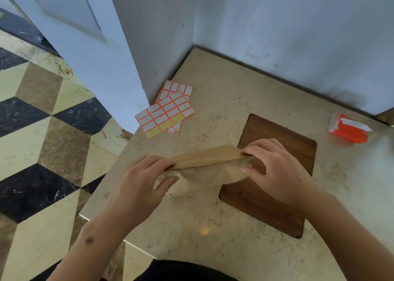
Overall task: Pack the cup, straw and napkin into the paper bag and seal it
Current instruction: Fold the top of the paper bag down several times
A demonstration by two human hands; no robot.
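A brown paper bag (204,169) stands on the beige counter, its top folded over into a flat band. My left hand (142,182) pinches the left end of that fold. My right hand (275,169) grips the right end, thumb under the flap. The bag bulges below the fold. Cup, straw and napkin are not visible; whatever is inside the bag is hidden. Sheets of orange-bordered sticker labels (168,112) lie on the counter behind the bag, apart from both hands.
A dark wooden board (277,197) lies under the bag's right side. An orange tissue pack (349,129) sits at the far right by the wall. Walls close the counter's back corner. The counter (213,233) edge drops to a tiled floor on the left.
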